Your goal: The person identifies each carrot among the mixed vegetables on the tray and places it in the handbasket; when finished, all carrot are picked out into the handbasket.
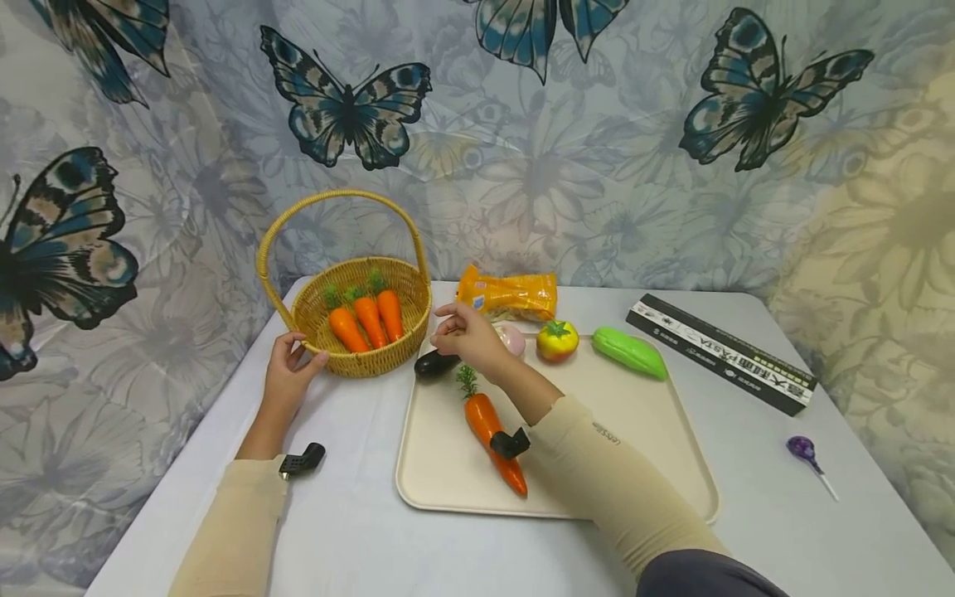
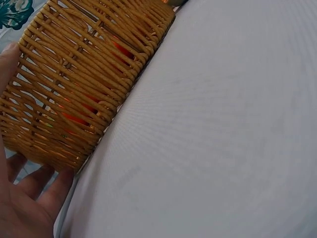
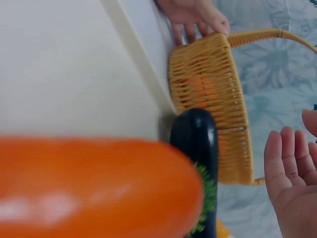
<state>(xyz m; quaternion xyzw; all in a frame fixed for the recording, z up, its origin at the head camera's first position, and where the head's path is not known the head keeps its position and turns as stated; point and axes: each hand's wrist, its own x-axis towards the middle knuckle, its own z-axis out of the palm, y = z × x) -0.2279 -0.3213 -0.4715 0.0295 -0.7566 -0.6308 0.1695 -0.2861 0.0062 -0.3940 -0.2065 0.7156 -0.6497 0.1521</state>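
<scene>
My left hand (image 1: 291, 373) holds the near left side of a yellow wicker basket (image 1: 366, 363), its thumb at the rim and the fingers against the woven wall (image 2: 84, 74). Three toy carrots (image 1: 368, 322) with green tops lie inside the basket. Over the tray's far left part, my right hand (image 1: 473, 336) is raised with nothing in it, its fingers loosely bent, just right of the basket. Beneath it, a dark eggplant (image 1: 433, 365) lies at the tray's left rim. A larger carrot (image 1: 481, 419) rests on the tray, partly covered by the right wrist camera.
The cream tray (image 1: 597, 431) also bears a pinkish round thing (image 1: 513, 338), a red-yellow tomato (image 1: 557, 341) and a long green vegetable (image 1: 630, 352). Behind it lies an orange packet (image 1: 507, 292). A long black box (image 1: 719, 352) and a purple lollipop (image 1: 802, 448) are at the right.
</scene>
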